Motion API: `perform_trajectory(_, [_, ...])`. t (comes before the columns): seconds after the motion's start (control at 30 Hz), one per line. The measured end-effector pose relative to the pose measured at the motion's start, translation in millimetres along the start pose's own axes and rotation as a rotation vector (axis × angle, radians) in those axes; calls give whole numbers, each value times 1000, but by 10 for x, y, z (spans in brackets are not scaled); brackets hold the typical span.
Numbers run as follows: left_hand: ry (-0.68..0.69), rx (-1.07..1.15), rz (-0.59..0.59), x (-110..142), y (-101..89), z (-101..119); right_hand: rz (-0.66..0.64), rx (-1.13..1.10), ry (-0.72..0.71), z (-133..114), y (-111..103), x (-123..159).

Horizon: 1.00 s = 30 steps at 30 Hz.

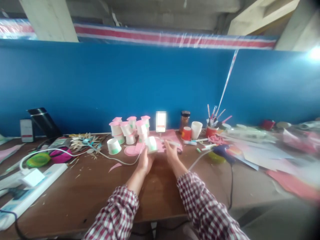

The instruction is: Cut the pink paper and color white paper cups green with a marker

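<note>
My left hand (145, 161) is closed around a white paper cup (151, 144) with a green patch, held tilted above the table. Just to the right, my right hand (172, 155) has its fingers curled on a slim white marker (173, 143); its tip is too blurred to make out. Under and behind both hands lie pink paper sheets (171, 135) and pink cut-out pieces (131, 150). A single paper cup (114, 146) stands upside down to the left. Behind it, several stacked cups (127, 128) carry pink paper tops.
A lit phone (161, 121) stands upright against the blue partition (150, 76). Right of it are a brown jar (185, 120), a red cup (186, 133), a white cup (196, 130) and a tool holder (212, 131). A glue gun (222, 151), cables and a power strip (37, 190) lie about.
</note>
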<state>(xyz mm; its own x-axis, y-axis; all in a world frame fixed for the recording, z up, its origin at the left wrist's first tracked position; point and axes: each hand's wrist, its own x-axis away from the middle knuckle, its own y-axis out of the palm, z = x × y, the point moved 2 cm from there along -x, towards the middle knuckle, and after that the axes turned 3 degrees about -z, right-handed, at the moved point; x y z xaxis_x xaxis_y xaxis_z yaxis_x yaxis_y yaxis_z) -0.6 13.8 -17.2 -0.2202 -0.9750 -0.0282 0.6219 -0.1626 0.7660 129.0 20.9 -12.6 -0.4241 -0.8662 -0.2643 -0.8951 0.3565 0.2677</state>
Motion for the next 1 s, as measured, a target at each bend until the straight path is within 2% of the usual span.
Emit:
perform_trajectory(0.13, [1, -20, 36, -85, -105, 44, -86, 23, 19, -114, 29, 149])
perform_trajectory(0.27, [-19, -44, 30, -64, -178, 36, -82, -1, -3, -182, 98, 236])
perform_trajectory(0.77, [13, -79, -51, 3, -127, 51, -58, -74, 1, -275, 85, 369])
perform_trajectory(1.0, [17, -135, -8, -7, -165, 34, -78, -53, 0, -288, 112, 393])
